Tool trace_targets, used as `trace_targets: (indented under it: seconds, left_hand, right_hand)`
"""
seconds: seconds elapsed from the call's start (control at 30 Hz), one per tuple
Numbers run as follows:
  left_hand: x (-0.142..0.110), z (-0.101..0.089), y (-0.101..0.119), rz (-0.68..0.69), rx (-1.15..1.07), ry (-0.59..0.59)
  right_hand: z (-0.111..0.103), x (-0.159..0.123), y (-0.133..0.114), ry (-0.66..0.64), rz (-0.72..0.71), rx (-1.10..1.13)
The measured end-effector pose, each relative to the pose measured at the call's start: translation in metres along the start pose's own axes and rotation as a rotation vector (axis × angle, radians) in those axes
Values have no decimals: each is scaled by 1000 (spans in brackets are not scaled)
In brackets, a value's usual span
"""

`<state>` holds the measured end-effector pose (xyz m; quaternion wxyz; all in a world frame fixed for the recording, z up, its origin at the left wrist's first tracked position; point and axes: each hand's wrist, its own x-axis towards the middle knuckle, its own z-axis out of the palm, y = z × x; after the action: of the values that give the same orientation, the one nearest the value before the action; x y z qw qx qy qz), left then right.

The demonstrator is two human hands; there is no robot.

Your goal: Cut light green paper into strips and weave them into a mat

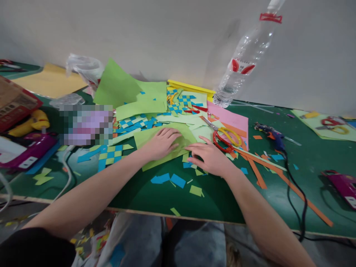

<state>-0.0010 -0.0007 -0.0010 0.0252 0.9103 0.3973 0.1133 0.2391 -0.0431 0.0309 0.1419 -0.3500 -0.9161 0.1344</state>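
Note:
My left hand (164, 142) lies flat with its fingers stretched out on a light green sheet of paper (185, 140). At the sheet's right edge, my right hand (210, 157) has its fingers apart, with the fingertips touching or just above the paper. Just beyond that hand are scissors (235, 138) with one red and one yellow handle. Blue and green woven checkered paper pieces (110, 154) lie left of the sheet, and more woven paper (179, 104) is behind it. Small blue paper scraps (177, 180) are scattered in front.
A tall plastic bottle (241, 66) stands tilted-looking at the back wall. To the right lie a glue gun (271, 135) with a black cable and long orange strips (303, 198). Purple devices (30, 150) sit at the left, near a white cable (66, 163). Large green paper (122, 85) rises behind.

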Motion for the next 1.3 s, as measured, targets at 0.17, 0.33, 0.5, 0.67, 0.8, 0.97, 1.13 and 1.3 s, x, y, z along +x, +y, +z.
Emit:
trace_targets:
  seconds: [0.17, 0.33, 0.5, 0.67, 0.8, 0.97, 1.13, 1.3]
  left_hand:
    - [0, -4, 1, -1, -5, -25]
    - [0, -5, 0, 24, -9, -35]
    - [0, -9, 1, 46, 5, -36]
    - [-1, -12, 0, 83, 17, -55]
    - [-2, -13, -4, 89, 10, -64]
    - [-2, -12, -8, 37, 33, -25]
    - [-1, -13, -8, -36, 27, -9]
    - [0, -10, -6, -35, 35, -5]
  right_hand:
    - [-4, -1, 8, 64, 34, -117]
    - [-6, -3, 12, 136, 69, -178]
    - [-15, -8, 23, 346, 217, -203]
    - [-22, -17, 48, 552, 545, -358]
    - [-20, -24, 66, 493, 693, -407]
    - [-14, -27, 76, 339, 828, -403]
    - [-10, -30, 83, 269, 821, -413]
    - [-6, -32, 91, 276, 802, -415]
